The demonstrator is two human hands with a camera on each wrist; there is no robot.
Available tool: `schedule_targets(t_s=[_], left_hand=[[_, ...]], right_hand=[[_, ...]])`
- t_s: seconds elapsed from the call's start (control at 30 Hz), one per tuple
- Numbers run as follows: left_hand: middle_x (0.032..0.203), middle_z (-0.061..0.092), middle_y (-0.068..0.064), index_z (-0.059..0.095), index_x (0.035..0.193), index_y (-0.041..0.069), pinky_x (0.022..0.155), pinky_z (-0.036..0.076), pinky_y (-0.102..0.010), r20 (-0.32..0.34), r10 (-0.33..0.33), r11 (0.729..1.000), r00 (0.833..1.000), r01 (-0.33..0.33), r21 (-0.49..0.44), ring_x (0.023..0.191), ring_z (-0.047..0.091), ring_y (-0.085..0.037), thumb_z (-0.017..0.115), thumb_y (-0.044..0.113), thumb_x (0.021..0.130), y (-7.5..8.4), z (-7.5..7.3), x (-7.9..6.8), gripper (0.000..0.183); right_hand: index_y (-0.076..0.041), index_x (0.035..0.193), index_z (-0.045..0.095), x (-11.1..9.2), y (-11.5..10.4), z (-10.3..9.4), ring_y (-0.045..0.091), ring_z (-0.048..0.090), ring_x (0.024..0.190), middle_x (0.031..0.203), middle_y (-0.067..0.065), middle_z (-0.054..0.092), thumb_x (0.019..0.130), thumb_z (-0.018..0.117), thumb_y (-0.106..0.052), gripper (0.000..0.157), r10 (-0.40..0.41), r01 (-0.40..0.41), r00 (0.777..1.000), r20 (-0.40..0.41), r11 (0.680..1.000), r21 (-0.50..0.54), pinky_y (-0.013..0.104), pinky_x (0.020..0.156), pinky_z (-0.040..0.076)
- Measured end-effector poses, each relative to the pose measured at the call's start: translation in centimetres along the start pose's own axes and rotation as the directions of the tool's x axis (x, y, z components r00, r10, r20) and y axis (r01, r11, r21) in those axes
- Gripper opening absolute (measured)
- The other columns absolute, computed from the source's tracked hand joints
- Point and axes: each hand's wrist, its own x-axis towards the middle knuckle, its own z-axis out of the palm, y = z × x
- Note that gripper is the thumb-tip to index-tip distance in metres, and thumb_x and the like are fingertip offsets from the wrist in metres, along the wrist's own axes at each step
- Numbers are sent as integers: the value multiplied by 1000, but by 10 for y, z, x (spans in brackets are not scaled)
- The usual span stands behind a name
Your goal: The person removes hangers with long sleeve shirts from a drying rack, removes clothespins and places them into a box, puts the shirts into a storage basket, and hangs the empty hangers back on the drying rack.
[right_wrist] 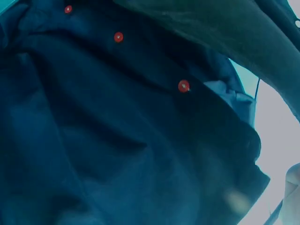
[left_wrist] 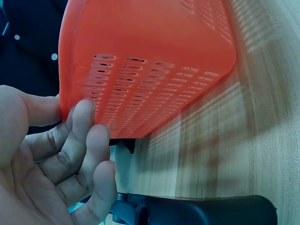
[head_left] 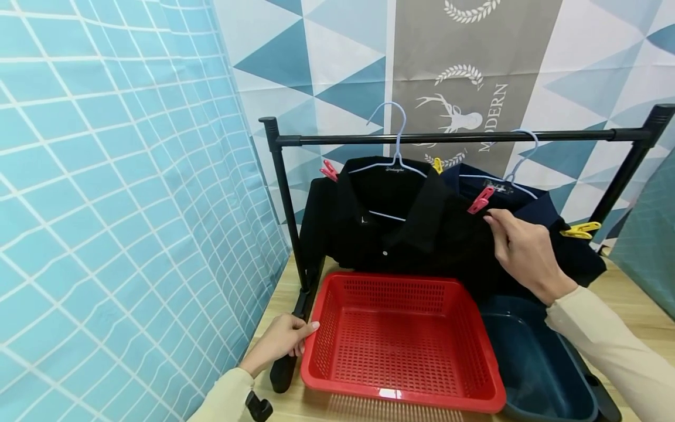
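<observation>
My left hand (head_left: 282, 340) grips the left rim of a red plastic basket (head_left: 390, 394); the left wrist view shows thumb and fingers at the rim of its slotted side wall (left_wrist: 140, 93). My right hand (head_left: 527, 249) pinches the shoulder of a black shirt (head_left: 364, 234), just below a pink clothespin (head_left: 481, 200). The shirt hangs on a light blue hanger (head_left: 403, 120), with another pink clothespin (head_left: 329, 170) at its other shoulder. Behind it to the right hangs a navy shirt (head_left: 543, 214), whose red buttons (right_wrist: 183, 86) show in the right wrist view.
A black rack's bar (head_left: 469, 138) carries both hangers, and its foot (head_left: 285, 372) stands left of the basket. A dark blue tub (head_left: 538, 363) lies to the right. Yellow clothespins (head_left: 580, 230) are on the navy shirt. A tiled blue sheet (head_left: 132, 176) closes off the left.
</observation>
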Motion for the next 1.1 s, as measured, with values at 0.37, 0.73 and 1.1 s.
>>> schedule_targets(t_s=[0.37, 0.73, 1.1], left_hand=[[55, 61, -2, 70, 68, 8, 47, 49, -31, -3, -12, 1000, 1000, 12, 1, 49, 58, -15, 64, 38, 103, -1, 0, 0, 47], [55, 61, -3, 70, 67, 8, 45, 40, -26, -18, -31, 1000, 999, 31, -5, 47, 52, -11, 65, 40, 102, -3, 2, -1, 48], [56, 61, -3, 68, 65, 8, 45, 42, -26, -33, -2, 1000, 999, 2, -7, 48, 53, -13, 66, 39, 102, -2, -1, 2, 49]], right_hand=[[7, 105, 70, -11, 4, -16, 15, 45, 50, 79, 19, 69, 100, 63, -3, 13, 91, -89, 995, -47, 995, 36, 20, 48, 37], [9, 103, 71, -3, -6, -46, -3, 37, 55, 70, 9, 60, 107, 57, -19, 31, 167, -162, 984, -60, 984, 76, 12, 52, 31], [10, 105, 68, 0, -21, -72, -3, 33, 62, 71, -2, 40, 103, 60, -3, 15, 323, -321, 947, 0, 941, 105, 15, 57, 27]])
